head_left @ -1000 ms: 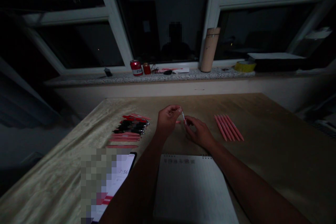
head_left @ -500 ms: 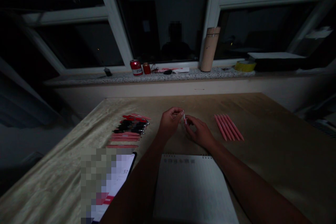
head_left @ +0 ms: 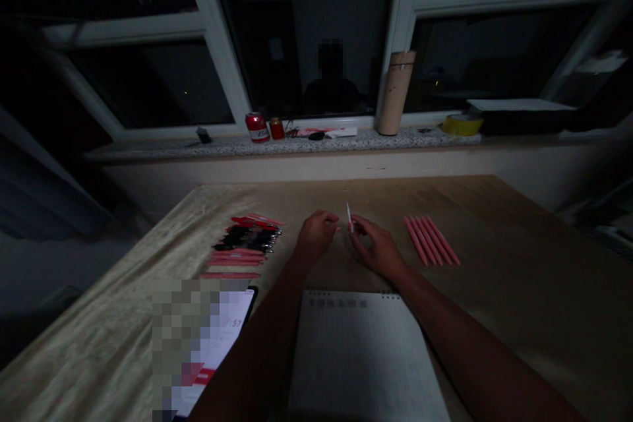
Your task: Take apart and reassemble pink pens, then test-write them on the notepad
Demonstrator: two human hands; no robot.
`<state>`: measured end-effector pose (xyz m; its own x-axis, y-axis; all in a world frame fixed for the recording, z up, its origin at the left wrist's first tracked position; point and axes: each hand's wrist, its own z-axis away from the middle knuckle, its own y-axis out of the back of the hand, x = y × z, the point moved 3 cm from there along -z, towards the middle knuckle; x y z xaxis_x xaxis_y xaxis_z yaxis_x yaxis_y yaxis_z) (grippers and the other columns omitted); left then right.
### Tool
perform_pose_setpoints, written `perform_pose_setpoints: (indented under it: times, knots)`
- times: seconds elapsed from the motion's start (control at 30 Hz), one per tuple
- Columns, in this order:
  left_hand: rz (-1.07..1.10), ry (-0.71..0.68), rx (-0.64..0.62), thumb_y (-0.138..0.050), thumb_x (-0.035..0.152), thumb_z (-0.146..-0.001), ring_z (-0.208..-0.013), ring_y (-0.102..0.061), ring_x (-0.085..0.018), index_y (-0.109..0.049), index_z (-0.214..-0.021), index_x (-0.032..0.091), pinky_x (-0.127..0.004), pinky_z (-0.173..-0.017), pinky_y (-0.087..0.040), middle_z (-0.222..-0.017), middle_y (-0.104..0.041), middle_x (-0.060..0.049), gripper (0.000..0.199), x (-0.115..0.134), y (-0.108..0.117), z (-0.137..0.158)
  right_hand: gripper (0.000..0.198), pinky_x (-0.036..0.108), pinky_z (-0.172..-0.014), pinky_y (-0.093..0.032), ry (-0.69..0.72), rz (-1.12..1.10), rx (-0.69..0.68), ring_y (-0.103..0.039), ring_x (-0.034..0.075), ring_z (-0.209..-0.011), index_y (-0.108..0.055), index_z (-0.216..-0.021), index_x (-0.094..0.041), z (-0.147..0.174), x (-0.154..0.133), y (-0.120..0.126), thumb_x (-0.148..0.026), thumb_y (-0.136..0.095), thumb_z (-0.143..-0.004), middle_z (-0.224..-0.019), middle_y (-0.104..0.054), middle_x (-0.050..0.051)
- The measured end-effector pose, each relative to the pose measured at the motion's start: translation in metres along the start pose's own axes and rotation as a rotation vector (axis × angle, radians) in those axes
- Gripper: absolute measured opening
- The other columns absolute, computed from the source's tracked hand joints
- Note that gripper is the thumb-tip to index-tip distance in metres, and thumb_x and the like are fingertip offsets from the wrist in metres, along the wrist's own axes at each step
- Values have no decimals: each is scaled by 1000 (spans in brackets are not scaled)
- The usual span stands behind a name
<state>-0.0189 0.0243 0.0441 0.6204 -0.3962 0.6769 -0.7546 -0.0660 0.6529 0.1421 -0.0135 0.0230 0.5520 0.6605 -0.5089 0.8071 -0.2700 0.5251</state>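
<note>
My right hand pinches a thin whitish pen refill, which stands nearly upright with its narrow end up. Just left of it, apart from the refill, my left hand has its fingers curled together. A small pale pink bit shows at those fingertips, too small to name. Right of my hands lies a neat row of several pink pens. On the left is a pile of pens: red ones at the back, black ones in the middle, pink ones in front.
A spiral notepad lies below my forearms on the cloth-covered table. A lit tablet or phone is beside my left forearm. On the windowsill stand a red can, a smaller red can, a tan cylinder and yellow tape.
My left hand has drawn back to the left and slightly down, away from the refill's upper end. More of the refill shows now. My right hand has stayed in place.
</note>
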Motion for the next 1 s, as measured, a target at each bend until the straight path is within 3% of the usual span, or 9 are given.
perform_pose_setpoints:
  times: [0.1,0.2,0.47,0.63,0.83,1.0]
  knots:
    - [-373,28,-15,-52,18,-80,-102,-55,-21,-64,-96,16,-36,-93,-41,-103,-64,-9,21,-13,-1,5,35,32,-79,-49,-4,-1,17,-62,18,-82,-53,-121,-20,0,1,-1,-23,-50,-87,-97,-67,8]
    - [-570,78,-65,-50,21,-83,-107,-50,-23,-62,-106,17,-37,-92,-38,-110,-60,-10,26,-22,-4,10,35,33,-79,-50,-3,-7,21,-61,18,-82,-53,-121,-20,0,1,-1,-24,-50,-87,-96,-67,8]
    - [-629,105,-129,-46,23,-86,-103,-51,-26,-64,-97,17,-39,-87,-39,-106,-60,-13,23,-23,-3,12,36,34,-80,-50,-20,-7,0,-62,19,-85,-52,-123,-21,1,1,-1,-24,-49,-87,-98,-67,8]
    - [-399,28,-101,-49,19,-81,-84,-60,-19,-65,-91,16,-32,-82,-43,-88,-67,-8,19,-4,10,4,37,33,-81,-49,-20,-9,2,-61,18,-85,-51,-123,-20,2,3,-1,-23,-50,-86,-99,-66,7]
    - [-58,-30,101,-56,19,-74,-75,-61,-17,-67,-84,14,-27,-72,-47,-81,-67,-6,15,22,37,-2,38,33,-80,-49,-17,-4,7,-62,19,-84,-52,-123,-21,1,3,-1,-22,-50,-86,-98,-67,7]
    - [316,-19,184,-65,28,-70,-68,-59,-14,-67,-82,14,-23,-63,-47,-73,-66,-3,18,34,45,-3,37,33,-79,-49,-16,-9,-16,-61,18,-83,-52,-123,-21,0,0,1,-22,-50,-86,-97,-66,7]
